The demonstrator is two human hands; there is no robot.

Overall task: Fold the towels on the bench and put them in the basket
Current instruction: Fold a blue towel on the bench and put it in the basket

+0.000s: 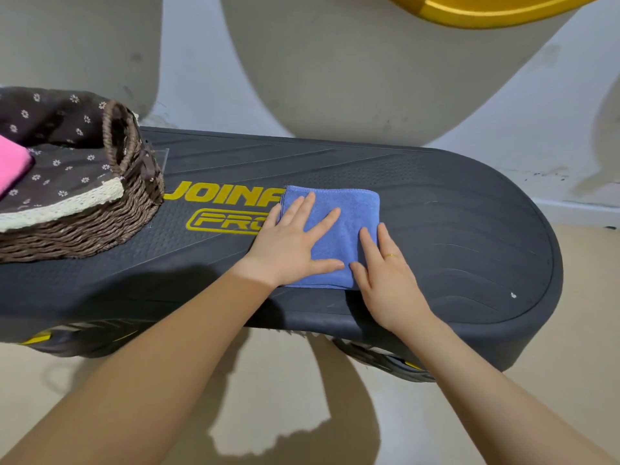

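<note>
A blue towel [349,209], folded into a small square, lies in the middle of the dark bench [453,229]. My left hand [288,239] presses flat on its left half with fingers spread. My right hand [385,273] rests flat on the towel's lower right corner, fingers straight, a ring on one finger. A brown wicker basket [134,199] with a dark flowered lining stands on the bench's left end. A folded pink towel [11,166] lies inside it at the frame's left edge.
Yellow lettering [228,196] marks the bench between basket and towel. The bench's right half is bare textured surface. A yellow object [486,11] shows at the top edge. Beige floor lies below the bench's near edge, a pale wall behind.
</note>
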